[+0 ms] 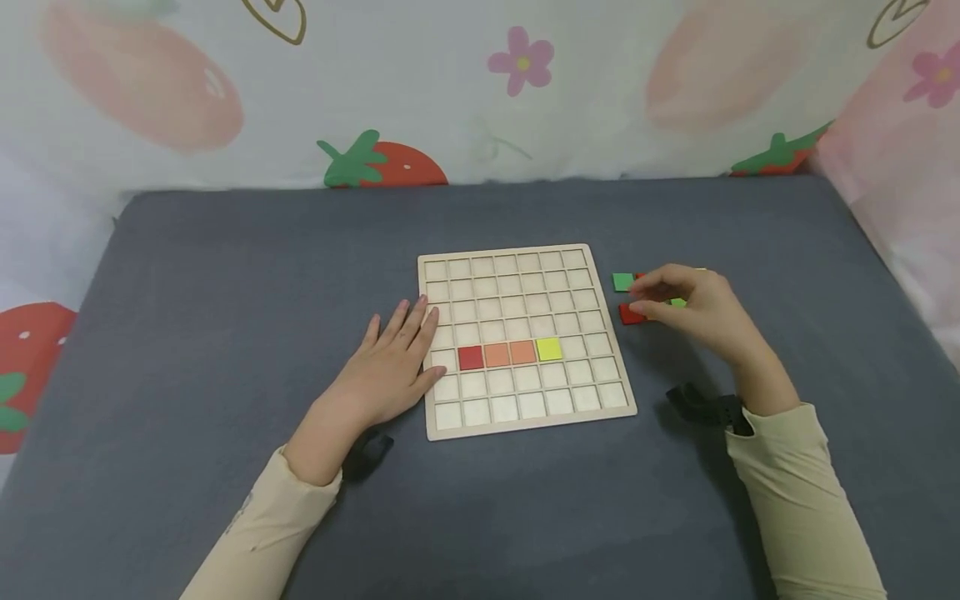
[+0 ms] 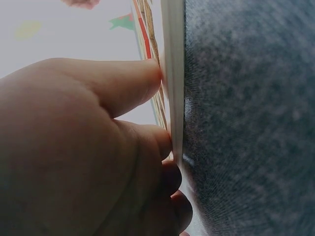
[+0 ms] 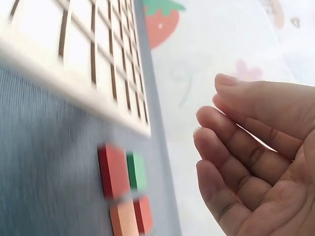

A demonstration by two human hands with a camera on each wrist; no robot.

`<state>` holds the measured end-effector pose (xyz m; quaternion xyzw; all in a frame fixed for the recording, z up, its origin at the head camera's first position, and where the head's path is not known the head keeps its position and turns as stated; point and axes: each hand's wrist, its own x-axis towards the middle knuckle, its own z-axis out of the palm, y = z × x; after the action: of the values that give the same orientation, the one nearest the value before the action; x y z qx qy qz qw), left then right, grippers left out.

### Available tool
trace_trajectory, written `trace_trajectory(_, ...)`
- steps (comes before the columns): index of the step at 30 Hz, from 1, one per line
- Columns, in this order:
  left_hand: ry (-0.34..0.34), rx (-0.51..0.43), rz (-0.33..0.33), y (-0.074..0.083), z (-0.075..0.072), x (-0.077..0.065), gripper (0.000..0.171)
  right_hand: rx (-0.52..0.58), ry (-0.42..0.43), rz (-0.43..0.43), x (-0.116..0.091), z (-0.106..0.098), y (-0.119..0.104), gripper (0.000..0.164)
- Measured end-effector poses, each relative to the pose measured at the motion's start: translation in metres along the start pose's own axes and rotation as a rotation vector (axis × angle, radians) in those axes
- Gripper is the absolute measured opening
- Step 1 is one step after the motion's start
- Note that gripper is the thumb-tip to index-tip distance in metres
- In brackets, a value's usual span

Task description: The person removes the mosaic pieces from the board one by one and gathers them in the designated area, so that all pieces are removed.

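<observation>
A pale wooden grid board (image 1: 532, 424) lies on the table. In one of its rows sit a dark red tile (image 1: 470, 358), two orange tiles (image 1: 510, 353) and a yellow tile (image 1: 549, 349). My left hand (image 1: 381, 371) rests with spread fingers on the board's left edge; the thumb touches its surface in the left wrist view. Above loose tiles right of the board hovers my right hand (image 1: 693, 312), its fingers loosely bent, thumb apart, nothing between them. Near it lie a green tile (image 1: 623, 282) and a red tile (image 1: 632, 314); the hand partly hides others.
Dark grey cloth (image 1: 247, 333) covers the table. Behind its far edge hangs a pale curtain (image 1: 585, 133) printed with strawberries and flowers. An orange tile (image 3: 125, 219) shows beside the red and green ones in the right wrist view.
</observation>
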<state>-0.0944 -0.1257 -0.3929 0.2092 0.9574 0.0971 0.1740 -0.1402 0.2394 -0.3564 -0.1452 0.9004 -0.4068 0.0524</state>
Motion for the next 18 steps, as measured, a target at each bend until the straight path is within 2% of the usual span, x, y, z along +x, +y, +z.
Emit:
trace_trajectory(6, 0.006, 0.002, 0.001, 0.001, 0.000, 0.001, 0.073, 0.045, -0.047, -0.097, 0.008, 0.019, -0.016, 0.019)
trace_trajectory(13, 0.017, 0.002, -0.003, 0.001, 0.001, 0.001, 0.073, 0.042, -0.097, -0.086, 0.015, 0.043, -0.034, 0.018)
trace_trajectory(18, 0.018, 0.002, -0.006, 0.001, 0.001, 0.001, 0.073, 0.052, -0.127, -0.145, 0.019, 0.062, -0.044, 0.016)
